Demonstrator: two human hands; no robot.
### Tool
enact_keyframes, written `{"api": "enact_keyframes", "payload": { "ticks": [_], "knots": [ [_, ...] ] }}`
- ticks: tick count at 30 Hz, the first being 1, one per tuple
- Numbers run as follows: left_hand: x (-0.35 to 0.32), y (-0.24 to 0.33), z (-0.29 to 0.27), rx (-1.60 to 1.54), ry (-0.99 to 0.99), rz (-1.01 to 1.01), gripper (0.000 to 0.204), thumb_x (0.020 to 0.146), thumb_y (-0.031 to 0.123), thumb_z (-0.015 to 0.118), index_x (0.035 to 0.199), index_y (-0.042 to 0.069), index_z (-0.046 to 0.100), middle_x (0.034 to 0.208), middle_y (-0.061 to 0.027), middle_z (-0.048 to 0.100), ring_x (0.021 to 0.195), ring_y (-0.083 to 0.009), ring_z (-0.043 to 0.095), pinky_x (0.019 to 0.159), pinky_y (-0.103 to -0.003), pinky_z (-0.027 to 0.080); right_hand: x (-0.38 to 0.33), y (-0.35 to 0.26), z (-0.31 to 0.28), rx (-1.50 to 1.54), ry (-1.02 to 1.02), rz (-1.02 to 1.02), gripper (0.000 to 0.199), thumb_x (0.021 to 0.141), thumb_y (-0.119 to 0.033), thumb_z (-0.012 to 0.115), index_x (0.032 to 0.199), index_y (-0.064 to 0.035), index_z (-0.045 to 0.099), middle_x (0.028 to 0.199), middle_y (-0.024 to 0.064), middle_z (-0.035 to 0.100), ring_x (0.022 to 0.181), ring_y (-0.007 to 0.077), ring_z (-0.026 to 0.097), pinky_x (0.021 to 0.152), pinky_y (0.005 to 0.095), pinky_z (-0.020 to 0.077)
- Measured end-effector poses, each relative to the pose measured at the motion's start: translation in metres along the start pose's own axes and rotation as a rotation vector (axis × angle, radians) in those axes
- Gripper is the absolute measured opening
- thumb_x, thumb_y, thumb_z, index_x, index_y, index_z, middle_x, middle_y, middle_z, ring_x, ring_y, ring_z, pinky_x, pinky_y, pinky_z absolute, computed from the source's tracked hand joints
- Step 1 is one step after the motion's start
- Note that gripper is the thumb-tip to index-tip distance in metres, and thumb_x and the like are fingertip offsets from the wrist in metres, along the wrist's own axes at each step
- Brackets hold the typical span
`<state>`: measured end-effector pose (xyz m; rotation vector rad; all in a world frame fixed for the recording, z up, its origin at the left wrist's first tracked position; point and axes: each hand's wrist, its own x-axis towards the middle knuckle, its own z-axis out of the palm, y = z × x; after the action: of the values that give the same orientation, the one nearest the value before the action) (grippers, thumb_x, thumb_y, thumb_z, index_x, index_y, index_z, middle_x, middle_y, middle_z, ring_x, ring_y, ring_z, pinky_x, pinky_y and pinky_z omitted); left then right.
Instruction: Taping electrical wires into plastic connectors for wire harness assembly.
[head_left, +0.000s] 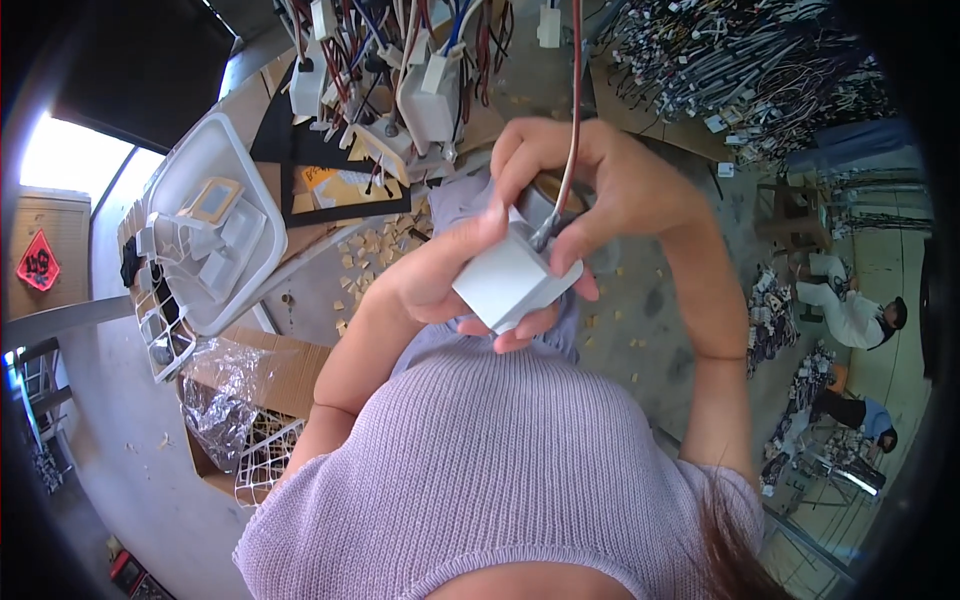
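A white, box-shaped plastic housing (505, 283) is held tilted in front of my chest. My left hand (430, 275) is closed around it, with the thumb on top and fingertips showing below. Curled over the housing's far side is my right hand (625, 190), its thumb pressing beside a grey fitting (545, 235). A thin red and white cable (574, 120) runs up from that fitting, past the right fingers. What lies inside the right hand's curve is partly hidden.
White housings with wires (430, 100) crowd the far bench. A white plastic tub (275, 225) of white parts stands left, above an open cardboard box (215, 470). Cable bundles (740, 60) fill the far right. Two people (850, 305) sit at right. Small yellowish pieces (375, 250) litter the floor.
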<state>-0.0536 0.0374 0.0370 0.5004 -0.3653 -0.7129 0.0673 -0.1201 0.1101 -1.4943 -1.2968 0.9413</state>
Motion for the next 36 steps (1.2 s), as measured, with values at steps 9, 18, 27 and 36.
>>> {"api": "enact_keyframes", "payload": {
  "ticks": [9,18,27,36],
  "knots": [
    [0.001,-0.007,0.009,1.015,0.784,0.354,0.055,0.085,0.026,0.063,0.132,0.005,0.044,0.099,-0.0121,0.062,0.084,-0.0195,0.063,0.064,-0.028,0.049,-0.031,-0.003,0.019,0.255,0.358,0.284,0.041,0.084,-0.029,0.071,0.106,0.0038,0.063,0.098,0.0078,0.064,0.083,0.0131,0.061,0.076,0.0250,0.0479],
    [-0.011,-0.007,0.014,0.466,0.511,0.187,0.036,0.093,0.025,0.058,0.121,0.003,0.055,0.114,-0.0102,0.059,0.103,-0.0155,0.057,0.089,-0.030,0.046,-0.013,0.007,0.021,-0.024,0.419,-0.116,0.079,0.063,-0.030,0.083,0.130,-0.0037,0.050,0.112,0.0017,0.054,0.106,0.0164,0.052,0.092,0.0267,0.0397],
    [-0.020,-0.003,0.030,-0.027,0.459,0.137,0.025,0.091,0.025,0.055,0.097,0.001,0.058,0.100,-0.0122,0.061,0.089,-0.0253,0.063,0.076,-0.038,0.055,0.018,0.008,-0.003,-0.239,-0.036,-0.139,0.039,0.068,-0.028,0.081,0.097,-0.0066,0.067,0.095,0.0025,0.050,0.095,0.0165,0.051,0.084,0.0276,0.0398],
    [-0.009,-0.009,0.022,0.159,0.734,0.319,0.022,0.089,0.021,0.060,0.099,0.002,0.061,0.093,-0.0042,0.065,0.082,-0.0106,0.062,0.069,-0.026,0.051,-0.013,0.000,0.045,0.077,0.594,0.059,0.034,0.080,-0.016,0.072,0.106,0.0009,0.059,0.099,0.0059,0.062,0.094,0.0113,0.059,0.078,0.0245,0.0481]
  ]
}}
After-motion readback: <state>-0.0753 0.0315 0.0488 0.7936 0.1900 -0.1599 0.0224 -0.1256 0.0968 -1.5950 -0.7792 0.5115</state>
